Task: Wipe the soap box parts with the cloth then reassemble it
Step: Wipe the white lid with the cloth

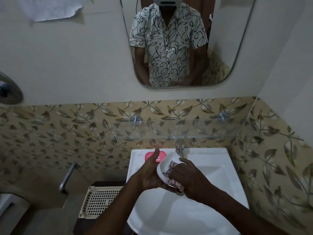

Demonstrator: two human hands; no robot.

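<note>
While the left hand (149, 173) grips a white soap box part (165, 168) from below, thumb raised, the right hand (189, 177) is closed around a pink patterned cloth (171, 175) pressed into the part's hollow. Held over the white sink (211, 175), the part tilts on edge, its open side facing right and its long axis running from near left to far right toward the tap (179, 148). A pink soap box part (155, 156) lies flat on the sink's back ledge, partly hidden behind the left thumb. Much of the cloth is covered by the fingers.
</note>
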